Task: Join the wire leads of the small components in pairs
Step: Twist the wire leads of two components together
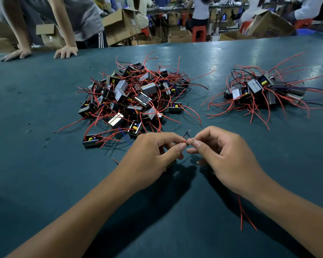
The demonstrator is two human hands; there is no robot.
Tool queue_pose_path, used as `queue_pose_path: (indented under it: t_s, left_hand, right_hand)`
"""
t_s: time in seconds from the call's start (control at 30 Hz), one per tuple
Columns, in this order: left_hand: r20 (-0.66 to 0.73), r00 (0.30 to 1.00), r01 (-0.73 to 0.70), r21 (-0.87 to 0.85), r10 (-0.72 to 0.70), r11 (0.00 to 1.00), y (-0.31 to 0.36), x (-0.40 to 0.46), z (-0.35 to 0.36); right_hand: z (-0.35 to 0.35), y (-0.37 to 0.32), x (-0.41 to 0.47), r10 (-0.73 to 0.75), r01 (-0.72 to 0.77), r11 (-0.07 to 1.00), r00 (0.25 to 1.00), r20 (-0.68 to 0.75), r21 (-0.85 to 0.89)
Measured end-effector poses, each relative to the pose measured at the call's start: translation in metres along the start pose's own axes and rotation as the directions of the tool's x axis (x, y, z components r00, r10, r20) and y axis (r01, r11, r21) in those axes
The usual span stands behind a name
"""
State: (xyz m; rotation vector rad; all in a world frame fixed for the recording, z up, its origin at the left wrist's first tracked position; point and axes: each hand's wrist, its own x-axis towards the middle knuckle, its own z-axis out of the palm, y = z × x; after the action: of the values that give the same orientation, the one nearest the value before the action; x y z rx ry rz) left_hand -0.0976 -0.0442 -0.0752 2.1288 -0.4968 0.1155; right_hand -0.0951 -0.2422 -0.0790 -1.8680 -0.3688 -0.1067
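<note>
Left hand (153, 155) & right hand (222, 153) were close together over the table (35, 164), fingertips almost meeting. Left thumb & forefinger pinched a red wire lead (184, 141); right thumb & forefinger pinched another lead just opposite. Between the 2 pinches the bare dark wire ends (187, 134) crossed & stuck up, touching each other. Other fingers of both hands were curled. Under the left hand's palm a corner of a small component (171, 164) showed, mostly hidden; can't tell if it was held or resting. Below the right wrist 2 red wires (243, 215) trailed down toward the person, lying on the table.

Just beyond the left hand lay a big pile of components (132, 95): small black & silver blocks w/ yellow parts, red & black leads sticking out every way. Nearest of it, a single block (92, 140) sat off to the left of the left hand, a blue lead (125, 136) beside it. Farther out, beyond & right of the right hand, was a smaller pile (259, 90) of the same blocks, well apart from the big one.

At the far left edge of the table another person's 2 hands (65, 52) rested flat on it. Behind: cardboard boxes (121, 25), red stools (199, 33), seated people at benches.
</note>
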Motion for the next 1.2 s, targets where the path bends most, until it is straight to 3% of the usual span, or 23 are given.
queue_pose_path:
  t_s: [0.43,1.2]
  left_hand:
    - [0.022,0.999,0.026,0.012,-0.026,1.000,0.000,0.001,0.001]
    - [-0.012,1.000,0.009,-0.009,-0.009,1.000,-0.005,0.004,0.010]
  right_hand:
    - [0.002,-0.002,0.001,0.032,-0.032,0.992,0.999,0.005,0.120]
    - [0.011,0.007,0.004,-0.006,0.021,0.987,0.996,-0.093,0.159]
